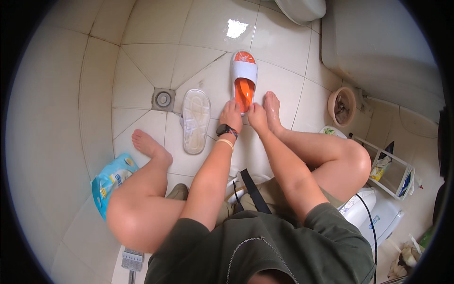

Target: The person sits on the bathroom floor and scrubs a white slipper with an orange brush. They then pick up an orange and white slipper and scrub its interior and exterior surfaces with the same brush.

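A white slide slipper with an orange footbed stands upright on the tiled floor, its toe pointing away from me. White foam lies on its toe end. My left hand, with a watch at the wrist, grips the left side of the slipper's heel. A glossy orange handle slants inside the slipper under the strap; its far end is hidden. My right hand closes around the near end of that handle, by the heel's right side. The other white slipper lies sole up, to the left.
A floor drain is beyond the overturned slipper. My bare feet rest on either side. A blue soft pack leans by the left wall. To the right are a pink basin, a white rack and a large pale fixture.
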A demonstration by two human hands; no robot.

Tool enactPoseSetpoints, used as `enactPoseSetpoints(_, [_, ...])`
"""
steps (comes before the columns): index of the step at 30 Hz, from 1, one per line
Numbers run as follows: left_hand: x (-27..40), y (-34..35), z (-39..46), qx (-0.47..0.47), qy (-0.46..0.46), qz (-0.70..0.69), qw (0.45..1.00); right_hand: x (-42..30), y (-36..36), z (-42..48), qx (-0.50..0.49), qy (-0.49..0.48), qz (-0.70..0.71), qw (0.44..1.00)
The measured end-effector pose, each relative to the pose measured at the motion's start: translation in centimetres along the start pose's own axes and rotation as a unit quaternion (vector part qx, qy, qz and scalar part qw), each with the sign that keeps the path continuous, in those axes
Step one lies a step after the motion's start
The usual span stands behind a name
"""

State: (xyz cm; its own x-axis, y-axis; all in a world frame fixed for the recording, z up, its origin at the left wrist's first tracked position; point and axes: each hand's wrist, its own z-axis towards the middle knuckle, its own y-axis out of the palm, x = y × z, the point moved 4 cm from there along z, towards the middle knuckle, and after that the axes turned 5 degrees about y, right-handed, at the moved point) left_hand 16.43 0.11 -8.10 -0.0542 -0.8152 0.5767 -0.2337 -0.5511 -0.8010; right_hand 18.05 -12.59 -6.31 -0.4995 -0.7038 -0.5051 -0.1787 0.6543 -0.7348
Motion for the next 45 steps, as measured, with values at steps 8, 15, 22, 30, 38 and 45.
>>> enactPoseSetpoints(8, [2.4,2.9,-1.5,-0.054,0.026,0.038,0.997,-5.8,1.0,5.8,0.11,0.069,-0.021,0.991])
enactPoseSetpoints(15, [2.5,2.5,-0.4,-0.053,-0.069,0.024,0.996,-4.4,-4.4,2.3,-0.068,-0.087,-0.169,0.979])
enactPoseSetpoints(22, [5.5,-1.0,4.4,0.04,-0.177,-0.094,0.979,-7.1,-17.7,6.2,-0.257,0.052,-0.164,0.951])
enactPoseSetpoints(30, [2.6,-0.6,6.0,0.013,-0.085,0.088,0.992,-11.2,-23.8,10.8,-0.195,-0.192,-0.318,0.908])
enactPoseSetpoints(38, [0.2,-4.3,7.3,-0.073,-0.078,0.083,0.991,-2.5,-18.7,16.1,-0.169,-0.14,-0.202,0.954])
enactPoseSetpoints(45, [-0.3,-1.2,10.0,0.0,-0.097,0.079,0.992,-2.7,-13.6,12.0,-0.121,-0.152,-0.17,0.966])
